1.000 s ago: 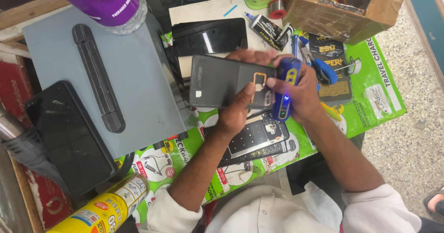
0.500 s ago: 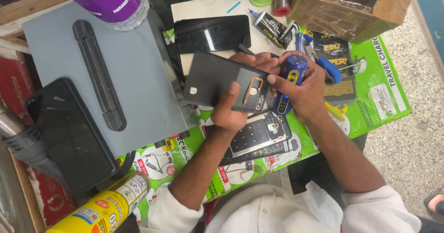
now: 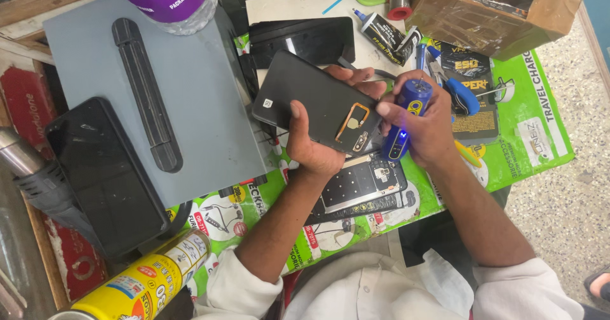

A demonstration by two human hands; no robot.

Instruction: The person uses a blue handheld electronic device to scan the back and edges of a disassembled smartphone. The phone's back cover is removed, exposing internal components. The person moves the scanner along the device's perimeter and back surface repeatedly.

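Left hand (image 3: 314, 152) held a dark phone back cover (image 3: 314, 101) from below, thumb on its face, fingers wrapped over the far edge; grip closed on it. Cover was raised above the surface, long axis running from upper left down toward lower right, camera cutout end lying nearest the right hand (image 3: 426, 129). Right hand's grip was closed around a blue pen-shaped powered tool (image 3: 406, 118), standing nearly upright just beside that cutout end. Tool tip probably touched the cover's edge; hidden by fingers. An opened phone body (image 3: 359, 190) lay beneath both hands, toward the surface's near edge.
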